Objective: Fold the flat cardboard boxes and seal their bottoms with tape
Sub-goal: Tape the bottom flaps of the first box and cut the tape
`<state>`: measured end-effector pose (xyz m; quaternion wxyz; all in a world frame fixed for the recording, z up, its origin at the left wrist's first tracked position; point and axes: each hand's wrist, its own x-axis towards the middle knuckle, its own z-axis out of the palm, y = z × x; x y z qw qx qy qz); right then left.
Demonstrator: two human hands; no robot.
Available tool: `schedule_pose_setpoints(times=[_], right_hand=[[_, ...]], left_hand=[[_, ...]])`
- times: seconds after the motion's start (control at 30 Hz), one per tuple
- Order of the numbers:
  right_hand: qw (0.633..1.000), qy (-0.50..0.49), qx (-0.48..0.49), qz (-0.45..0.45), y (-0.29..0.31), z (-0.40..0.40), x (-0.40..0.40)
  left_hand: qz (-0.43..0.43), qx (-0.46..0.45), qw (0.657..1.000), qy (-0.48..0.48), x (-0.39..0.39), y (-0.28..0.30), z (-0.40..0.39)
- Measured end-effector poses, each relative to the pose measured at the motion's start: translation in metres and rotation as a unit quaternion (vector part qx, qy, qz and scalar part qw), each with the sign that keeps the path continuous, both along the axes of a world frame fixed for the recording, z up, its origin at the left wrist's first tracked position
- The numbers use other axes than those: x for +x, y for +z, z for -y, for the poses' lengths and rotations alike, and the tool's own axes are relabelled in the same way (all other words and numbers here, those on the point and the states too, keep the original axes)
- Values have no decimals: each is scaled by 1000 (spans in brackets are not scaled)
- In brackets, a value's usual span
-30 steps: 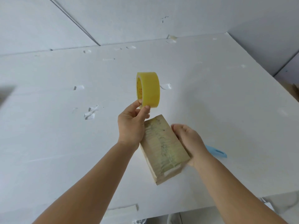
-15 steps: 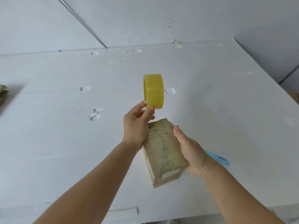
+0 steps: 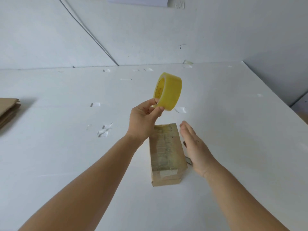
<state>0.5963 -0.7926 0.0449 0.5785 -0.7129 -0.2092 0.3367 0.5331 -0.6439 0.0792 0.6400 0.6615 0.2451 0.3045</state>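
A small folded cardboard box (image 3: 166, 152) stands on the white table (image 3: 233, 130), its upward face covered with tape. My left hand (image 3: 143, 120) pinches a yellow tape roll (image 3: 168, 91) by its lower rim and holds it in the air above the box's far end. My right hand (image 3: 195, 147) is flat with straight fingers, just right of the box and not gripping it. A stack of flat cardboard boxes (image 3: 8, 110) lies at the table's left edge.
Scraps of clear tape (image 3: 104, 130) stick to the table left of the box, and more dot the far side. A dark tool (image 3: 188, 160) shows partly behind my right hand. White walls close the back and right.
My right hand has let go of the box and opened beside it. The box now rests squarely on the table. My left hand has tilted the tape roll slightly.
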Motion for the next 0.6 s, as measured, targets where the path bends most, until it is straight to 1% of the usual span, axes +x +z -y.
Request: schedule_pose_setpoints(times=[0.07, 0.13, 0.2, 0.27, 0.33, 0.4, 0.5, 0.6], right_hand=[[999, -28, 21, 27, 10, 0, 9], [996, -40, 74, 34, 23, 0, 18], [990, -25, 134, 23, 37, 2, 25], [985, -12, 171, -10, 46, 8, 31], [983, 1, 179, -30, 52, 17, 34], [984, 26, 174, -18, 55, 25, 34], [979, 47, 195, -27, 55, 33, 32], [971, 71, 225, -49, 54, 39, 29]], left_hand=[[-14, -16, 999, -48, -10, 10, 2], [-28, -48, 992, -115, -21, 20, 7], [-42, -85, 978, -186, -32, 27, 15], [-64, -108, 965, -232, -41, 31, 20], [-79, -125, 959, -241, -47, 31, 22], [-96, -139, 958, -233, -51, 32, 22], [-163, -126, 954, -215, -54, 34, 26], [-224, -122, 938, -236, -59, 39, 28]])
